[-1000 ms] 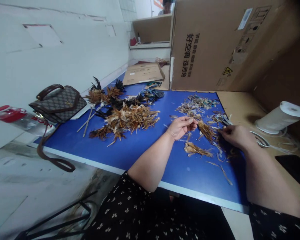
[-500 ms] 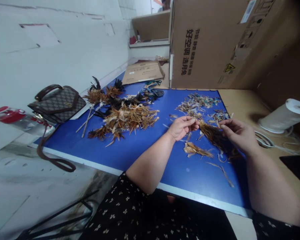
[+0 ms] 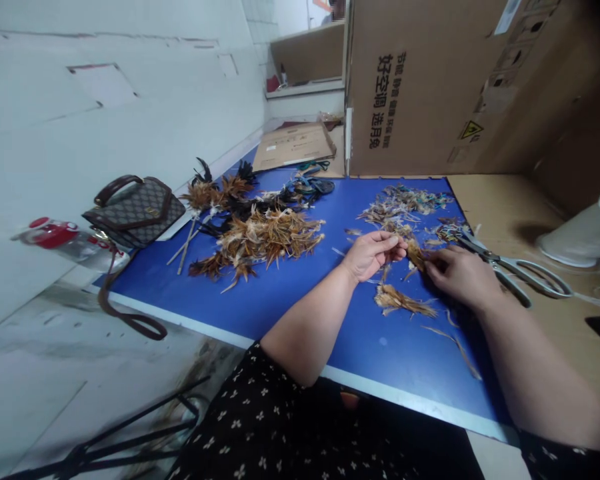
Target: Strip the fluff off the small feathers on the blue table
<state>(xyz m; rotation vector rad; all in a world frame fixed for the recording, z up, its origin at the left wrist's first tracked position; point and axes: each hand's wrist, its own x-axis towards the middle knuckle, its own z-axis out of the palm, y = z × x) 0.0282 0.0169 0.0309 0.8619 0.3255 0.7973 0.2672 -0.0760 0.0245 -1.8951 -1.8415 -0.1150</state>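
Observation:
My left hand (image 3: 377, 256) is above the blue table with thumb and forefinger pinched together. What lies between those fingertips is too small to make out. A bunch of brown feathers (image 3: 417, 256) sits between my two hands. My right hand (image 3: 463, 277) is curled with its fingertips closed at the right side of this bunch, hiding part of it. Closer to me lies a small tan feather bundle (image 3: 403, 301), along with a thin loose feather (image 3: 455, 347). Beyond the hands spreads a heap of grey-brown feather bits (image 3: 403, 203).
Scissors (image 3: 523, 270) lie just right of my right hand, near a white spool of cord (image 3: 580, 230). A large feather pile (image 3: 270, 237) covers the left part of the blue table (image 3: 290, 293). A handbag (image 3: 140, 210) and bottle (image 3: 75, 243) stand left; a big cardboard box (image 3: 430, 100) rises behind.
My right hand has moved left and down onto the brown feathers, uncovering the scissors. My left hand keeps its pinch. The whole view has shifted slightly.

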